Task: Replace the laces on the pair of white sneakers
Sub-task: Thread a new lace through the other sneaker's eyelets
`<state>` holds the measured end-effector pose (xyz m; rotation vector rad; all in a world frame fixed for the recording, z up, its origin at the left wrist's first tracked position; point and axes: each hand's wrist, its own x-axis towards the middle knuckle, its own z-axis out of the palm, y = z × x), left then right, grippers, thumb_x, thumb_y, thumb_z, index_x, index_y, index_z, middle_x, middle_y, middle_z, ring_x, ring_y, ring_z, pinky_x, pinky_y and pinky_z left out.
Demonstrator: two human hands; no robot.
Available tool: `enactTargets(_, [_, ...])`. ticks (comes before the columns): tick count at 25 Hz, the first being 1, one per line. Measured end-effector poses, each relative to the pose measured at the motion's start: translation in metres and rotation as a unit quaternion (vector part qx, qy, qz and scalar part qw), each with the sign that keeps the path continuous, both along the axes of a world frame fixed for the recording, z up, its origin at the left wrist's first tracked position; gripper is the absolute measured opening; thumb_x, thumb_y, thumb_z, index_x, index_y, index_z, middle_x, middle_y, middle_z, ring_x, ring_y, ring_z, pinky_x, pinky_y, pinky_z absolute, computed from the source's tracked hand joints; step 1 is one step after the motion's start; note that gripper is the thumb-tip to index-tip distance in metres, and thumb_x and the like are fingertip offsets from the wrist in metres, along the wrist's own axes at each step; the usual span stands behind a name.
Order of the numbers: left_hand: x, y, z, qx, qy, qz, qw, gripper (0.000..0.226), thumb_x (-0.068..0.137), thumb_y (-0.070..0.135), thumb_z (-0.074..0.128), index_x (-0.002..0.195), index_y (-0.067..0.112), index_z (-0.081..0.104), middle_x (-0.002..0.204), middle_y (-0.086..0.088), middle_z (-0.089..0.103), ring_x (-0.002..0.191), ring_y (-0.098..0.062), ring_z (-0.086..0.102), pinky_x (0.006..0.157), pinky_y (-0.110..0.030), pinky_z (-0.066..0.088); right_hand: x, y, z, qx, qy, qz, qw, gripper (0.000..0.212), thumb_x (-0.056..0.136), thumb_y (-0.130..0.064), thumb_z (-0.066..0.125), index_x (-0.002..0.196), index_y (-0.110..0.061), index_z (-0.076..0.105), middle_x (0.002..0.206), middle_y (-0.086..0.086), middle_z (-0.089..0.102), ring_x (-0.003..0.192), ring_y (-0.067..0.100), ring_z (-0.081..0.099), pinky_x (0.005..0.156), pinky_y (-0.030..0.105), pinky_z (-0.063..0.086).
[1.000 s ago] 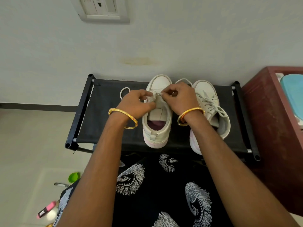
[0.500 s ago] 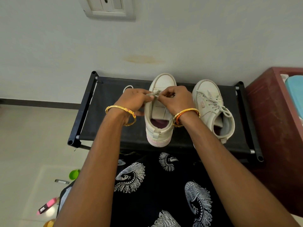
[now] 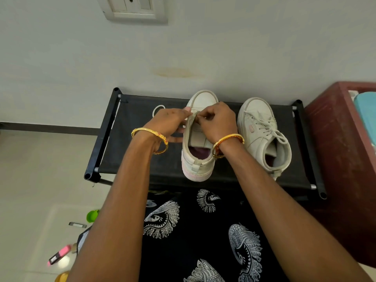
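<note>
Two white sneakers stand on a black fabric rack (image 3: 138, 159). The left sneaker (image 3: 198, 159) has bare eyelets along most of its tongue. My left hand (image 3: 168, 124) grips its left eyelet flap near the toe. My right hand (image 3: 216, 123) pinches a lace end at the same flap. A loop of white lace (image 3: 158, 110) lies on the rack behind my left hand. The right sneaker (image 3: 262, 135) is fully laced and tied, and no hand touches it.
A dark red cabinet (image 3: 345, 159) stands right of the rack, with a turquoise item (image 3: 366, 112) on top. On the floor at lower left lie a green cup (image 3: 92, 215), a pink item (image 3: 59, 254) and a small grey object (image 3: 77, 224). A wall rises behind the rack.
Both hands have shifted a little towards the toe of the left sneaker and closed together on its left flap. The shoe has tilted slightly. The right sneaker has stayed put.
</note>
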<state>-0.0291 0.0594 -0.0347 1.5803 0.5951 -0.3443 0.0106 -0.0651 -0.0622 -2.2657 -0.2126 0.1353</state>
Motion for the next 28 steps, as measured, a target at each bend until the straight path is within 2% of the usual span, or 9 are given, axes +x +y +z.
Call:
enactTargets(2, [0.002,-0.001,-0.009,0.075,-0.038,0.015,0.996,0.017,0.095,0.020,0.054,0.104,0.012,0.066,0.080,0.001,0.064,0.065,-0.008,0.063,0.052,-0.023,0.056,-0.002,0.001,0.002,0.008,-0.008,-0.005,1.000,0.012,0.085,-0.012,0.067,0.093,-0.008,0.075,0.098,0.007,0.067,0.082,0.014,0.059,0.079,0.028,0.050])
enactTargets(6, [0.006,-0.003,-0.016,0.264,-0.110,-0.025,0.958,0.012,0.092,0.017,0.058,0.098,0.013,0.069,0.087,-0.003,0.066,0.078,-0.021,0.067,0.065,-0.035,0.060,-0.003,0.000,0.004,0.014,-0.003,-0.006,1.000,0.014,0.086,-0.010,0.065,0.096,-0.007,0.074,0.098,0.008,0.068,0.080,0.010,0.055,0.078,0.024,0.048])
enactTargets(11, [0.006,-0.003,-0.018,0.293,-0.109,-0.033,0.949,0.009,0.094,0.017,0.054,0.096,0.010,0.060,0.088,-0.003,0.063,0.074,-0.019,0.064,0.064,-0.031,0.059,0.000,-0.006,0.004,0.028,0.005,0.004,1.000,0.013,0.084,-0.016,0.068,0.093,-0.010,0.075,0.091,0.002,0.070,0.073,0.003,0.055,0.069,0.014,0.043])
enactTargets(13, [0.006,0.001,-0.020,0.243,-0.085,0.016,0.966,0.007,0.095,0.014,0.052,0.096,0.008,0.056,0.085,-0.002,0.061,0.066,-0.016,0.065,0.058,-0.027,0.059,0.003,-0.010,0.002,0.041,0.006,0.003,0.999,0.012,0.081,-0.023,0.072,0.089,-0.014,0.075,0.087,0.001,0.070,0.072,0.004,0.058,0.066,0.012,0.046])
enactTargets(17, [0.000,0.017,-0.027,0.183,-0.045,0.115,0.975,0.008,0.097,0.012,0.047,0.096,0.006,0.052,0.094,-0.009,0.064,0.068,-0.023,0.069,0.067,-0.037,0.060,0.004,-0.026,0.000,0.071,0.029,0.003,0.997,0.018,0.077,-0.032,0.075,0.087,-0.018,0.072,0.079,-0.005,0.065,0.072,0.003,0.057,0.065,0.011,0.046])
enactTargets(21, [-0.014,0.045,-0.036,0.316,0.014,0.162,0.935,0.022,0.096,0.015,0.043,0.078,0.009,0.053,0.078,-0.009,0.066,0.073,-0.029,0.070,0.074,-0.038,0.056,-0.006,-0.037,0.004,0.084,0.041,0.012,0.996,0.022,0.076,-0.038,0.075,0.088,-0.021,0.068,0.082,-0.007,0.061,0.072,0.001,0.053,0.062,0.007,0.042])
enactTargets(24, [-0.021,0.056,-0.038,0.441,0.042,0.167,0.881,0.022,0.094,0.019,0.046,0.101,0.003,0.060,0.098,-0.016,0.067,0.094,-0.033,0.064,0.074,-0.035,0.046,-0.013,-0.036,0.004,0.054,0.032,0.028,0.998,0.026,0.074,-0.036,0.076,0.092,-0.024,0.063,0.090,-0.003,0.056,0.074,0.004,0.050,0.066,0.013,0.041])
enactTargets(26, [-0.017,0.046,-0.034,0.455,-0.019,0.136,0.880,0.030,0.091,0.017,0.051,0.120,0.009,0.057,0.116,-0.016,0.059,0.107,-0.033,0.056,0.083,-0.038,0.045,-0.015,-0.033,0.002,0.018,0.020,0.032,0.999,0.027,0.075,-0.031,0.075,0.096,-0.022,0.062,0.092,0.001,0.056,0.073,0.006,0.050,0.064,0.014,0.040])
enactTargets(28, [-0.011,0.025,-0.030,0.473,-0.120,0.020,0.873,0.038,0.089,0.019,0.057,0.127,0.021,0.056,0.122,-0.013,0.054,0.116,-0.030,0.048,0.091,-0.038,0.044,-0.018,-0.032,0.001,0.000,0.014,0.018,1.000,0.027,0.076,-0.026,0.073,0.099,-0.018,0.062,0.094,0.004,0.057,0.074,0.009,0.051,0.065,0.016,0.041])
